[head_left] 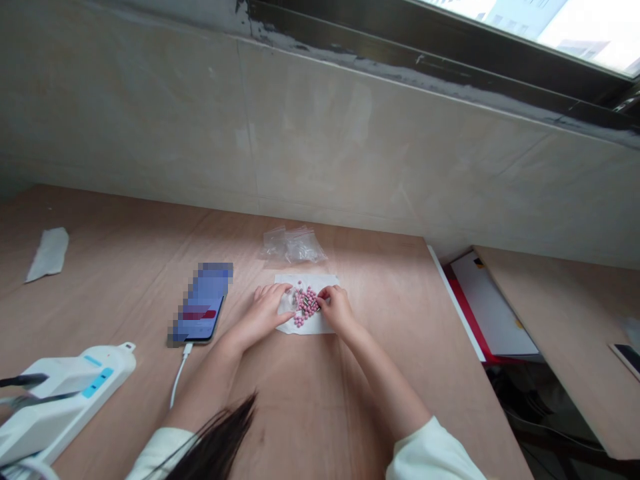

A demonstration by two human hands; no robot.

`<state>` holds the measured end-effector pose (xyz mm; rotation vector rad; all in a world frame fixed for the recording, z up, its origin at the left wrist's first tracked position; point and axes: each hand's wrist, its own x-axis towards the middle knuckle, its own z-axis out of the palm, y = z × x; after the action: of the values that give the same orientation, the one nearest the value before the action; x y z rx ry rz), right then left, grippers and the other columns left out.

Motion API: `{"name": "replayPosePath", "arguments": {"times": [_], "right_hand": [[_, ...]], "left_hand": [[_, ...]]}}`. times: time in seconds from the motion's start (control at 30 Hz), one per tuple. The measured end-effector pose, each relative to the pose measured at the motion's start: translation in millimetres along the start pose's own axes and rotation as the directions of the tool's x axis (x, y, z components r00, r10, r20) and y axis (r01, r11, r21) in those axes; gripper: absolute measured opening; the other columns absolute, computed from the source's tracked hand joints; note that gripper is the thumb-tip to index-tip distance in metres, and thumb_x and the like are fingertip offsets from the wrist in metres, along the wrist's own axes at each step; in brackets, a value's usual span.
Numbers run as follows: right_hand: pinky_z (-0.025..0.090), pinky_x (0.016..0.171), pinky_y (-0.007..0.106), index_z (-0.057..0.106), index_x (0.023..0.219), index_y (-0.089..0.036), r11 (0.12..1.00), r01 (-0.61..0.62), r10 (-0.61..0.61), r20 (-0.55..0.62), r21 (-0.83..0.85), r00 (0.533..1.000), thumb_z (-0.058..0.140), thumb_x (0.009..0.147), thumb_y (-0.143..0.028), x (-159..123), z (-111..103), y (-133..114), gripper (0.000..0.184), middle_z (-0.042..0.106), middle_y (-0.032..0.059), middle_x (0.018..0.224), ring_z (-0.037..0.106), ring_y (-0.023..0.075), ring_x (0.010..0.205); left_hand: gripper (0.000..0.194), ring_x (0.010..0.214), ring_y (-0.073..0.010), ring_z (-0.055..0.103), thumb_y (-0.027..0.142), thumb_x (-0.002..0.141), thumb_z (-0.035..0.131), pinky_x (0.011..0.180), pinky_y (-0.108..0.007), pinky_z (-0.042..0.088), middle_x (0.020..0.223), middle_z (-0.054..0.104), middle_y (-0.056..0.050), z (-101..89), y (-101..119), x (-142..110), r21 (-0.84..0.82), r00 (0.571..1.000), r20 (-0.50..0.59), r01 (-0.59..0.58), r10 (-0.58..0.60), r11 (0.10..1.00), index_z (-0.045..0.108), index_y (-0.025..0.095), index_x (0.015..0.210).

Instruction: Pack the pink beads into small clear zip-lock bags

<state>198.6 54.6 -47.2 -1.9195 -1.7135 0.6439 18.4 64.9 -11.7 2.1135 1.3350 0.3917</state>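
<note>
Dark hair [220, 443] hangs nearer than the left hand [267, 308], which curves wide around clear plastic [288, 301]; pink beads [307, 307] lie between both hands; whether the right hand's [339, 309] narrowed fingertips hold any, I cannot tell.

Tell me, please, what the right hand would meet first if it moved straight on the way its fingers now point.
Most likely the pink beads on the white sheet; the right hand is at their edge, though contact is hard to judge.
</note>
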Motion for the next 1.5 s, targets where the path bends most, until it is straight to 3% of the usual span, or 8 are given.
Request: {"name": "replayPosePath", "arguments": {"times": [0.37, 0.57, 0.83, 1.07, 1.27, 1.4, 1.5], "right_hand": [[0.035, 0.063, 0.025, 0.055, 0.061, -0.014, 0.992, 0.031, -0.024, 0.059, -0.119, 0.998, 0.052, 0.07, -0.014, 6, -8, -4, 0.01, 0.058, 0.007, 0.07, 0.05, 0.0153, 0.068], [0.035, 0.064, 0.026, 0.056, 0.065, -0.014, 0.988, -0.013, 0.012, -0.004, -0.153, 1.0, 0.054, 0.069, -0.018, 3, -8, -5, 0.007, 0.057, 0.0084, 0.073, 0.05, 0.0175, 0.072], [0.036, 0.065, 0.026, 0.056, 0.066, -0.016, 0.988, 0.034, -0.023, 0.076, -0.153, 0.997, 0.054, 0.07, -0.017, -8, -8, -1, 0.006, 0.054, 0.007, 0.076, 0.048, 0.016, 0.072], [0.037, 0.068, 0.024, 0.056, 0.068, -0.014, 0.997, 0.069, -0.065, 0.119, -0.032, 0.991, 0.054, 0.067, -0.012, -10, -15, 7, 0.003, 0.053, 0.0043, 0.076, 0.047, 0.0132, 0.072], [0.037, 0.069, 0.026, 0.055, 0.066, -0.014, 0.994, 0.104, -0.097, 0.139, -0.04, 0.986, 0.053, 0.065, -0.008, -10, -15, 13, 0.006, 0.053, 0.0052, 0.076, 0.046, 0.0144, 0.074], [0.037, 0.069, 0.027, 0.054, 0.065, -0.014, 0.997, 0.064, -0.067, 0.064, 0.049, 0.996, 0.052, 0.068, -0.011, -10, -13, 6, 0.005, 0.053, 0.0051, 0.074, 0.046, 0.0149, 0.073], [0.037, 0.07, 0.027, 0.055, 0.067, -0.015, 0.975, 0.118, -0.123, 0.017, 0.19, 0.992, 0.051, 0.072, -0.016, -10, -10, -10, 0.006, 0.053, 0.004, 0.073, 0.047, 0.0146, 0.074]], "left_hand": [[0.04, 0.106, -0.023, 0.042, 0.03, 0.069, 0.053, 0.091, -0.038, 0.027, 0.11, 0.052, -0.01, 3.9, 1, 4, 0.019, 0.999, 0.029, -0.021, 0.02, 1.0, 0.045, 0.017, 0.105], [0.041, 0.104, -0.023, 0.043, 0.027, 0.066, 0.055, 0.09, -0.038, 0.026, 0.109, 0.054, -0.008, 13.1, -4, 11, 0.031, 0.998, 0.044, -0.044, 0.043, 0.999, 0.045, 0.019, 0.105], [0.04, 0.104, -0.0229, 0.044, 0.03, 0.067, 0.056, 0.09, -0.037, 0.027, 0.108, 0.054, -0.007, 16.4, -8, 6, 0.02, 0.998, 0.018, -0.056, 0.056, 0.998, 0.046, 0.019, 0.103], [0.04, 0.104, -0.023, 0.044, 0.031, 0.067, 0.057, 0.088, -0.036, 0.03, 0.109, 0.054, -0.008, 10.5, -2, 2, 0.02, 0.998, 0.008, -0.06, 0.06, 0.998, 0.046, 0.017, 0.103], [0.04, 0.102, -0.0238, 0.045, 0.03, 0.067, 0.056, 0.086, -0.036, 0.03, 0.107, 0.054, -0.01, 7.9, -2, 3, 0.045, 0.999, 0.024, -0.029, 0.028, 0.999, 0.046, 0.015, 0.103], [0.038, 0.104, -0.0231, 0.044, 0.03, 0.068, 0.055, 0.088, -0.036, 0.028, 0.108, 0.054, -0.009, 9.9, -3, 5, 0.042, 0.998, 0.041, -0.042, 0.04, 0.998, 0.046, 0.017, 0.103], [0.039, 0.104, -0.023, 0.044, 0.03, 0.068, 0.055, 0.089, -0.037, 0.027, 0.109, 0.053, -0.008, 15.7, -5, 8, 0.029, 0.997, 0.038, -0.067, 0.066, 0.997, 0.045, 0.018, 0.103]]}}
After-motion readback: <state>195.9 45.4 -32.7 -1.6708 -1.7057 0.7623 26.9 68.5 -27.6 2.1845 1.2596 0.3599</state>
